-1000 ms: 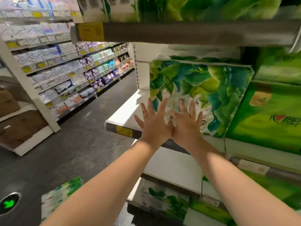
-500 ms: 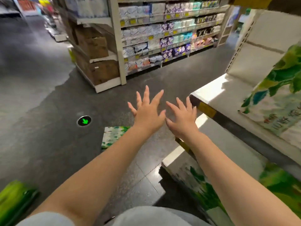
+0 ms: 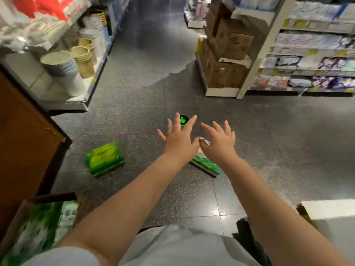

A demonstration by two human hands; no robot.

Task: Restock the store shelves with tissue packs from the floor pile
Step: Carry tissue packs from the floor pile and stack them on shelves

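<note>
Two tissue packs lie on the dark speckled floor. A bright green pack [image 3: 103,159] is to the left. A white and green leaf-print pack [image 3: 205,164] lies partly hidden under my hands. My left hand [image 3: 179,139] and my right hand [image 3: 219,141] are stretched out side by side above that leaf-print pack, fingers spread and straight, holding nothing. More leaf-print packs [image 3: 36,233] sit in a box at the bottom left. A white shelf corner [image 3: 326,208] shows at the bottom right.
A green arrow marker [image 3: 183,120] glows on the floor beyond my hands. A brown cabinet [image 3: 25,143] stands at left, with buckets and baskets [image 3: 63,66] on a low shelf behind it. Cardboard boxes [image 3: 224,54] and a stocked shelf [image 3: 315,54] stand at the back right.
My view has swung left and down, away from the shelf to the floor. Both hands left the shelved pack and now hover, still spread, over the leaf-print pack on the floor.
</note>
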